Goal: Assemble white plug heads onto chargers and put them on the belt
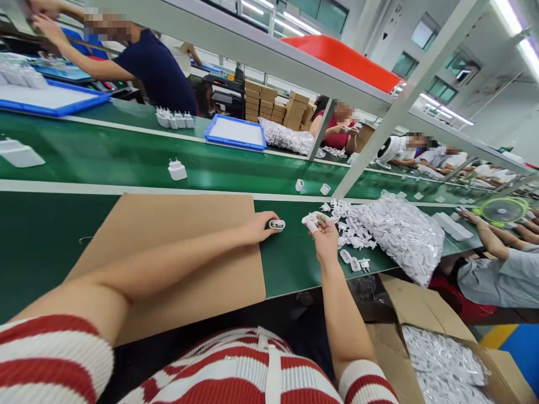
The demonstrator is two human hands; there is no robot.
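Observation:
My left hand [257, 228] is closed around a white charger housing [277, 225], its open end facing me, at the right edge of a brown cardboard sheet [189, 252]. A short way to the right, my right hand [325, 233] pinches a small white plastic part [310, 219]; its exact shape is partly hidden by the fingers. Just beyond that hand lies a loose pile of small white plug parts [353, 227]. A few separate white plug pieces [356, 262] lie near the table edge, below the pile.
A clear bag of white parts [406, 233] bulges at the right. Beyond runs a green conveyor belt [236, 171] carrying several chargers [177, 170]. A slanted metal post [379, 126] rises in front. An open carton [400, 300] stands at lower right. Other people work across and alongside.

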